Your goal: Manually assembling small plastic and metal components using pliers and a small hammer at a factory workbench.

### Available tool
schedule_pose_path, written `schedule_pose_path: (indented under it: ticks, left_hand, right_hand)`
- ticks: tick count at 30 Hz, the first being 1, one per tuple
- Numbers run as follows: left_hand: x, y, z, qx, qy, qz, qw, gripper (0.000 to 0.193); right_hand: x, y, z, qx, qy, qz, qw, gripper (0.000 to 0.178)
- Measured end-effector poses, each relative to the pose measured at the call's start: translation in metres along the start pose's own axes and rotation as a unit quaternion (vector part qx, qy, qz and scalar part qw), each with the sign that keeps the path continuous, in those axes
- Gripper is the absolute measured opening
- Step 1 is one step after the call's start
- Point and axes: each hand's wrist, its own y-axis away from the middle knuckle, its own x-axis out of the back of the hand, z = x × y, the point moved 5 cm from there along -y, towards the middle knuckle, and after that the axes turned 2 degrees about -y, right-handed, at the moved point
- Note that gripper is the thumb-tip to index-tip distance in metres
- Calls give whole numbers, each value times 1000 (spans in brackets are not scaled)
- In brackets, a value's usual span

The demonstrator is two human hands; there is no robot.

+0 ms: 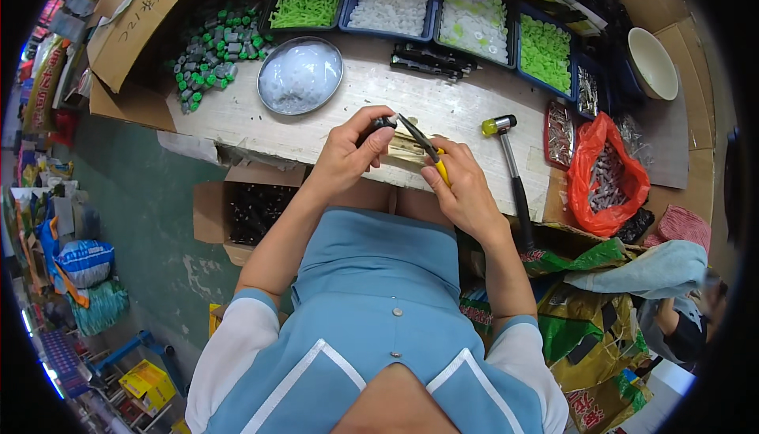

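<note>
My left hand (345, 153) is closed round a small black part (378, 127), above the front edge of the bench. A tiny white piece (393, 120) shows at the part's end. My right hand (468, 189) grips needle-nose pliers (419, 133) by yellow handles, partly hidden by the fingers. The jaw tips meet the white piece or lie right beside it; I cannot tell whether they pinch it. Behind the hands, several black parts (427, 62) lie in a row. A round metal dish (300, 76) of small, whitish translucent pieces stands to the left.
Along the back stand bins of green sticks (308, 1), white pieces (389, 3), translucent discs (473, 24) and green pieces (545, 53). Grey-green parts (217, 50) are heaped left. At right are a mallet (510, 157), a red bag (605, 177) and a white bowl (653, 64).
</note>
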Motion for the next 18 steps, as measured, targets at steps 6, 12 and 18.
schedule_pose_path:
  ticks: [6,12,18]
  left_hand:
    - [-7,9,8,-49,-98,30,994,24]
    - [-12,17,14,-136,-213,75,965,22]
    - [-6,19,1,-3,-100,26,995,22]
  right_hand:
    - [0,5,-7,23,32,-12,999,24]
    - [2,12,-10,29,37,-34,998,23]
    - [-6,16,-8,-25,36,-92,995,21]
